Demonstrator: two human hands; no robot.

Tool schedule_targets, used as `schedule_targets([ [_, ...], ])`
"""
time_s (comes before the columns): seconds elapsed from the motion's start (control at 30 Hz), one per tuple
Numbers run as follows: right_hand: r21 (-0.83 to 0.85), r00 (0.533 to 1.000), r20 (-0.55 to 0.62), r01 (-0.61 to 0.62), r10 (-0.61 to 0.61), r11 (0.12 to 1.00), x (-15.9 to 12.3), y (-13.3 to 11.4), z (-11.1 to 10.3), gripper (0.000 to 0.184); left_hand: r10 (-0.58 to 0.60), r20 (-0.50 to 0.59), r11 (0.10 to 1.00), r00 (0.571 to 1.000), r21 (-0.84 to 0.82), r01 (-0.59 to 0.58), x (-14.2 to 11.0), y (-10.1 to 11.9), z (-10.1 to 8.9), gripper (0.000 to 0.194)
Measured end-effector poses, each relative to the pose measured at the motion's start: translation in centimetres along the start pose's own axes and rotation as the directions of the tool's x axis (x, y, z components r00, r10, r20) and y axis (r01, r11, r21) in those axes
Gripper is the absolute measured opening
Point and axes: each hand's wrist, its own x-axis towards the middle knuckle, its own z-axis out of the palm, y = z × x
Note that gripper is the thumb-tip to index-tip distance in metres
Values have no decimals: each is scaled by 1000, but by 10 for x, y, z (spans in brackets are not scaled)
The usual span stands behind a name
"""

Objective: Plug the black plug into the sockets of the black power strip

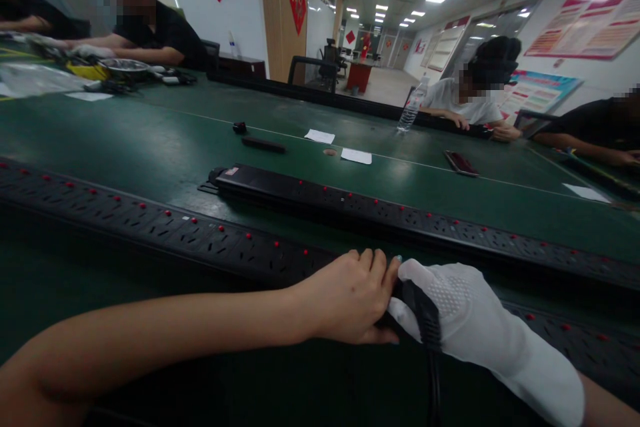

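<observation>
A long black power strip [150, 220] with red lights or buttons along its face runs across the table's near side. My bare left hand [347, 297] is curled over this strip, fingers bent across its far edge and thumb along the near edge. Right against it, my right hand [460, 307] in a white dotted glove is closed around a black plug [421, 303]. The plug's ribbed neck and cable [434, 373] hang down towards me. The plug's front end lies at the strip between both hands, so its contact with a socket is hidden. Behind lies a second power strip [350, 203].
On the green table [175, 123] are a small black part [240, 127], a black bar [263, 145], paper slips [356, 156], a phone [461, 163] and a water bottle [413, 107]. Several people sit around it. Cables and parts [125, 77] are heaped at far left.
</observation>
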Motion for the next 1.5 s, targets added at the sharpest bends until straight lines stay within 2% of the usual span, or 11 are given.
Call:
schedule_targets([
  [0.77, 14, 1000, -14, 26, -26, 1000, 3, -1, -3, 20, -8, 28, 1000, 1000, -26, 9, 1, 0, -3, 72],
  [1.5, 41, 999, -39, 13, -11, 999, 3, -3, -4, 18, -4, -11, 1000, 1000, -13, 4, 0, -1, 2, 71],
])
